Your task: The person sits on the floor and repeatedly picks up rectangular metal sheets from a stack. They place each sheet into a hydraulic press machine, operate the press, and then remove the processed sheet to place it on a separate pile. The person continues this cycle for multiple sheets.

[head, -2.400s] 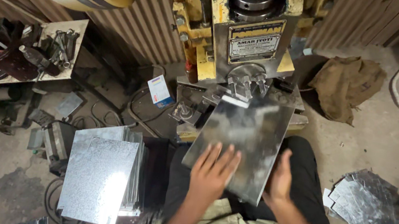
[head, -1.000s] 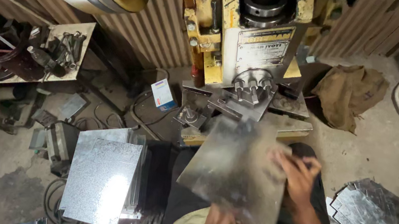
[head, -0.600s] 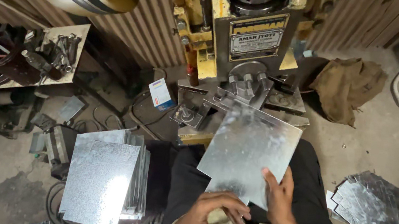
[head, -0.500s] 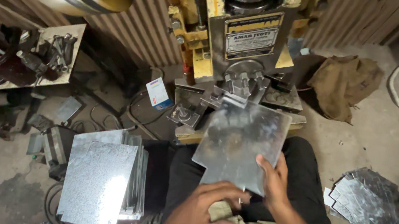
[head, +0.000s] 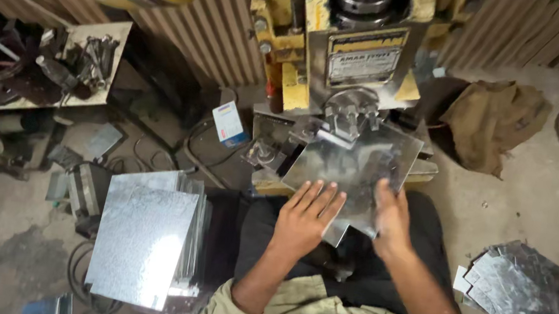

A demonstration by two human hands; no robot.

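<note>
Overhead, head view, label by label.
Shelf: wooden shelf (head: 101,91) at upper left carries wrenches (head: 95,52) and dark metal parts, heaped loosely.
Floor stacks: squared stack of blank sheets (head: 144,236) to the person's left; loose pile of cut pieces (head: 513,292) to the right.
Left hand (head: 306,216): palm down, fingers spread flat, pressing the near left part of the metal sheet (head: 362,170); no closed grasp.
Right hand (head: 392,215): fingers curled over the sheet's near right edge, thumb side hidden; clamped on the sheet.
Sheet: shiny galvanized, spangled, roughly square, one near corner notched; far edge under the press die (head: 353,113), near edge over the lap.
</note>
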